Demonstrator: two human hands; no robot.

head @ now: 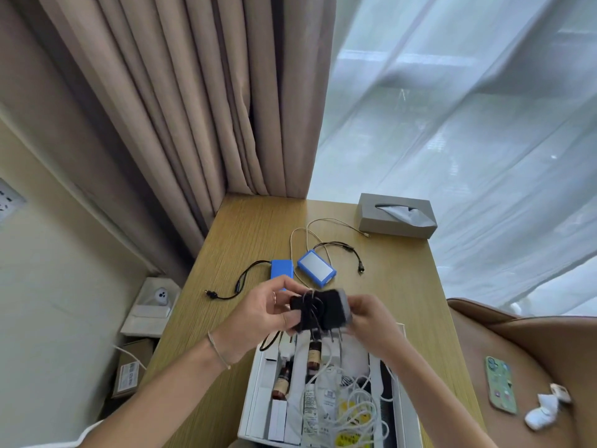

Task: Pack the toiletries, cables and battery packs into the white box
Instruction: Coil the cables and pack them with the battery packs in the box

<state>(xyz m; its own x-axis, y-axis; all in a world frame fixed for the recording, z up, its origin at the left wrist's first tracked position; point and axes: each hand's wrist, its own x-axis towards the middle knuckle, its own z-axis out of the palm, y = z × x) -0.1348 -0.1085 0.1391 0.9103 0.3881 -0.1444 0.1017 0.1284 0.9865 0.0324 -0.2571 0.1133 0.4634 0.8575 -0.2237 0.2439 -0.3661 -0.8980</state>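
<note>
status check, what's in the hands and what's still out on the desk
Left hand and right hand grip black charger, cable wrapped, above white box. Two blue battery packs still on desk. Nothing blocking.

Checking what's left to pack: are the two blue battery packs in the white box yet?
Out. Both blue battery packs lie on the wooden table beyond the hands, cables trailing, well clear of the white box.

No legible text or labels.

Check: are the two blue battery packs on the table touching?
Apart. The head view shows bare wood between the left blue battery pack and the right blue battery pack.
</note>
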